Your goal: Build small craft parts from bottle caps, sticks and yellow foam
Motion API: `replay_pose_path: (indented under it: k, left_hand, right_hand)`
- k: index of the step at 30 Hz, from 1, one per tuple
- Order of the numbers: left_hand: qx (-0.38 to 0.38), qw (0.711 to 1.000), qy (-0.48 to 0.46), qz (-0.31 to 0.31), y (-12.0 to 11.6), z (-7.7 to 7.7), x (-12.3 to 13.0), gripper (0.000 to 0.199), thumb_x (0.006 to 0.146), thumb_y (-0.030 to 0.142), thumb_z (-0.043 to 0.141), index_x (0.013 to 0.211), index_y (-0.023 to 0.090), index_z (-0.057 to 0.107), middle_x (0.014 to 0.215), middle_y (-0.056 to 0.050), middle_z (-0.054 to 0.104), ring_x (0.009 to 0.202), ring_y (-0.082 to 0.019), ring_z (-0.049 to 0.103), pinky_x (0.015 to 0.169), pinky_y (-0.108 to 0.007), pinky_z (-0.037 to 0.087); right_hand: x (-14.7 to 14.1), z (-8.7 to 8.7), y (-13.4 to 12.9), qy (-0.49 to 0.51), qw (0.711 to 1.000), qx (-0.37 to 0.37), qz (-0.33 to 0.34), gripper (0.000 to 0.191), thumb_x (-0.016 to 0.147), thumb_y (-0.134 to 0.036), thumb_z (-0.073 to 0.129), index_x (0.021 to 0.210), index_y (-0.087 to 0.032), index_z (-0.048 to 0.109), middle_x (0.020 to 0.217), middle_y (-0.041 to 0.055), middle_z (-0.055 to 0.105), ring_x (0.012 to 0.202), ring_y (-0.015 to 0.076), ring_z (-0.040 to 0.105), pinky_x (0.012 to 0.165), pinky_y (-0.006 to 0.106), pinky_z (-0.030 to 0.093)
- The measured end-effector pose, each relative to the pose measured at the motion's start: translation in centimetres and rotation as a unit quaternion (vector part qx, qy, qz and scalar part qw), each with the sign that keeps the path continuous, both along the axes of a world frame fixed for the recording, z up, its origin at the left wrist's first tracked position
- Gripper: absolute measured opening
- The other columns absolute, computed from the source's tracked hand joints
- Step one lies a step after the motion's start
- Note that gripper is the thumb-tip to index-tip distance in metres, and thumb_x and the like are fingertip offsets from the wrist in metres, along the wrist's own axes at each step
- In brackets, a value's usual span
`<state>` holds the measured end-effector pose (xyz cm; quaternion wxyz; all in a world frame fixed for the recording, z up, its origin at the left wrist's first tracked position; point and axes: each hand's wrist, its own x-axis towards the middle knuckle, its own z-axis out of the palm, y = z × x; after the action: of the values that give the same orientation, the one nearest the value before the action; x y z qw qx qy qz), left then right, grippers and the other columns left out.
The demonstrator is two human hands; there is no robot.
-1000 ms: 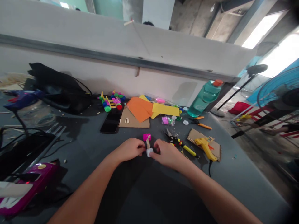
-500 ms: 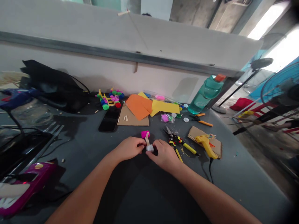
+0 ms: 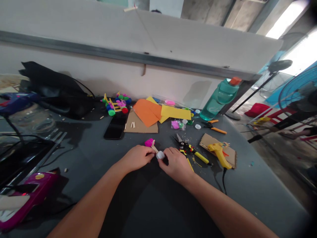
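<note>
Between my hands is a small piece made of a wooden stick [image 3: 154,148] with a bright pink bottle cap [image 3: 149,142] at its far end and a white bottle cap [image 3: 160,155] at its near end. My left hand [image 3: 137,158] pinches the stick from the left, its thumb and fingertips closed. On the other side, the fingers of my right hand [image 3: 176,164] are closed on the white cap. Whether the white cap is fixed to the stick, I cannot tell. Just right of my right hand lie black and yellow pliers [image 3: 195,154].
Behind my hands are cardboard [image 3: 142,128] with orange and yellow paper, a phone [image 3: 115,127] and small cap-wheeled models [image 3: 116,105]. Rightward are a yellow glue gun [image 3: 219,154], orange-handled pliers [image 3: 218,130] and a teal bottle [image 3: 218,100]. A magenta device [image 3: 41,188] sits at left.
The piece has turned: its pink cap swung left and the stick now slants more. The white cap moved slightly right and up, with my right hand still on it.
</note>
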<state>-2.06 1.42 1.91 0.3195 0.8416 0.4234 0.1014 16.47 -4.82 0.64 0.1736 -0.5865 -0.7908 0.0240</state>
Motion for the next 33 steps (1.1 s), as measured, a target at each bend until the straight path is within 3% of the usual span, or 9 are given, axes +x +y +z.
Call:
replay_pose_path:
  k: [3,12,33]
  left_hand:
    - [0.009,1.000,0.010,0.011,0.03,-0.16,0.20,0.025,0.083,0.032,0.047,0.076,0.022,0.069,0.067,0.000,0.067,0.063,-0.015,0.060,0.056,-0.023,0.035]
    - [0.009,1.000,0.009,0.015,-0.17,0.11,0.53,0.027,0.084,0.032,0.045,0.084,0.025,0.071,0.069,0.000,0.068,0.065,-0.015,0.060,0.056,-0.023,0.034]
    - [0.016,1.000,0.017,-0.006,-0.24,0.14,0.29,0.023,0.082,0.031,0.047,0.079,0.025,0.069,0.072,0.000,0.068,0.063,-0.015,0.058,0.055,-0.024,0.030]
  right_hand:
    - [-0.10,0.02,0.02,-0.004,1.000,-0.003,0.001,0.013,0.082,-0.032,0.053,0.078,-0.020,0.053,0.081,0.0056,0.058,0.077,0.0196,0.052,0.067,0.029,0.038]
    - [-0.35,-0.05,-0.03,0.000,1.000,-0.002,-0.003,0.013,0.081,-0.031,0.054,0.076,-0.019,0.053,0.080,0.0064,0.059,0.077,0.0200,0.053,0.066,0.029,0.037]
    - [-0.72,-0.27,-0.09,0.014,1.000,0.003,-0.015,0.021,0.079,-0.040,0.056,0.079,-0.019,0.053,0.077,0.0062,0.059,0.076,0.0210,0.053,0.066,0.030,0.037]
